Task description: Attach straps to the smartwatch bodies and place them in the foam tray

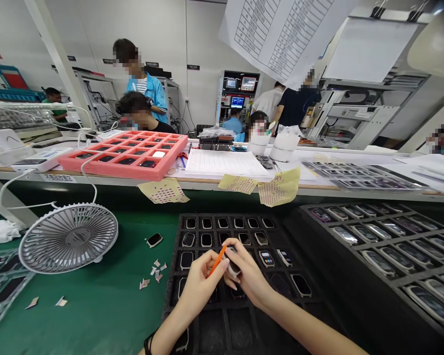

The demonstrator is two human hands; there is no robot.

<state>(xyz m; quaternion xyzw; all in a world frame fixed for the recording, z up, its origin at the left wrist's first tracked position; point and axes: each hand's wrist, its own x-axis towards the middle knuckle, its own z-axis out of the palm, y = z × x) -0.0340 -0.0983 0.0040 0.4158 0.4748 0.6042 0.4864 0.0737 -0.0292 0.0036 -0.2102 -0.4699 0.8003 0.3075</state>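
Note:
My left hand (204, 272) is closed around a thin orange stick-like tool (218, 260), its upper end against the device in the other hand. Between the fingers of my right hand (244, 268) is a smartwatch body (233, 266), partly hidden by the fingers. Both hands are above a black foam tray (240, 323) whose compartments hold several watch bodies. One of these, a watch with a lit screen (267, 259), lies just right of my right hand. On the green mat to the left are a single watch body (155, 240) and several small folded scraps (157, 271).
A grey fan (70, 239) stands on the green mat at left. A second black foam tray (340, 219) with watch bodies slopes up at right. Above the bench, a shelf bears a pink foam tray (114, 170) and papers (225, 162). Several people are beyond it.

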